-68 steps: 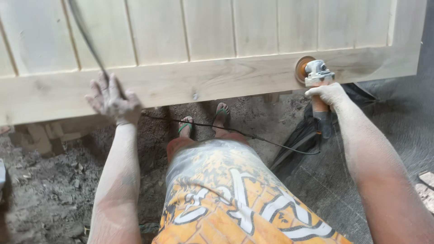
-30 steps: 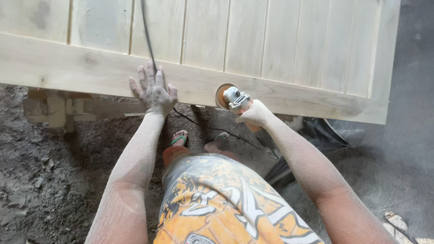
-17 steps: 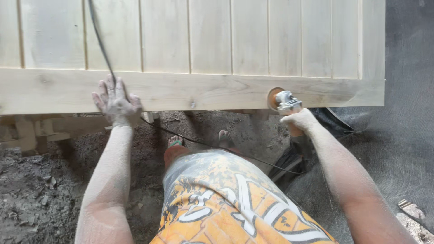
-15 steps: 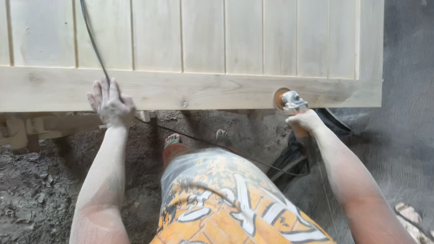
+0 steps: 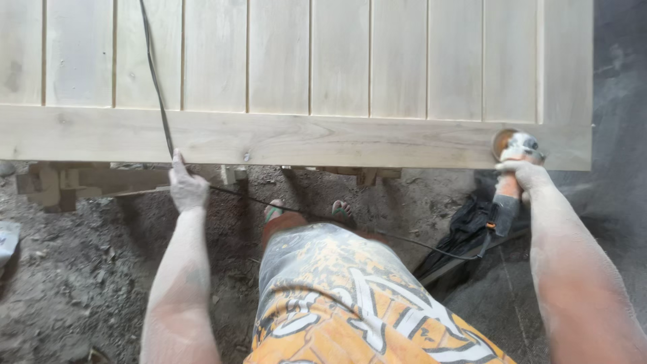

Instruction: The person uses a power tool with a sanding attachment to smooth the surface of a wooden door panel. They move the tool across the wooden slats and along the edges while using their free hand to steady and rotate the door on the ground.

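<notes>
One dust-coated grinder, orange-handled, gripped by the right hand; left hand pinches its black cord.

No packages, labels, signs or screens visible in this view. Nothing with a printed tag or display anywhere on the work surface or the ground around it.

The door panel across the upper frame is pale bare wood, matt and smooth. At right, the grinder shows a dull metal head and orange plastic body. The ground at lower left is rough, clumpy dirt.
</notes>
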